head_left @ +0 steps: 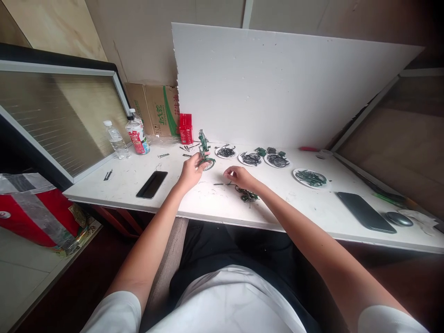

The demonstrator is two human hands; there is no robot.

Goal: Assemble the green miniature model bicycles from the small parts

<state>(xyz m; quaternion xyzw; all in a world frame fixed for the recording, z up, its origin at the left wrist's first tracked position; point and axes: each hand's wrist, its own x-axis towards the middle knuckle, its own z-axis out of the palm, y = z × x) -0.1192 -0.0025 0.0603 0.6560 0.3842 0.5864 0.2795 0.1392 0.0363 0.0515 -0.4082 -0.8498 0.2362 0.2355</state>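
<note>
My left hand (190,174) is closed around a small green model bicycle (203,144), which stands on end with a spoked wheel low by my fingers. To its right, my right hand (240,176) hovers just above the table with thumb and fingertips pinched; anything between them is too small to make out. A heap of green and dark model bicycle parts (248,196) lies beneath my right wrist. Beyond my hands, black parts (226,151) and spoked wheels (277,160) fill small white plates. A further plate holds green frame pieces (311,177).
On the white table (194,203) lie a phone (152,184), a dark flat tablet-like slab (365,212) and a mouse (399,218). Bottles (138,135), a red box (186,128) and a carton (157,111) stand at the back left. A white foam board (277,88) leans behind.
</note>
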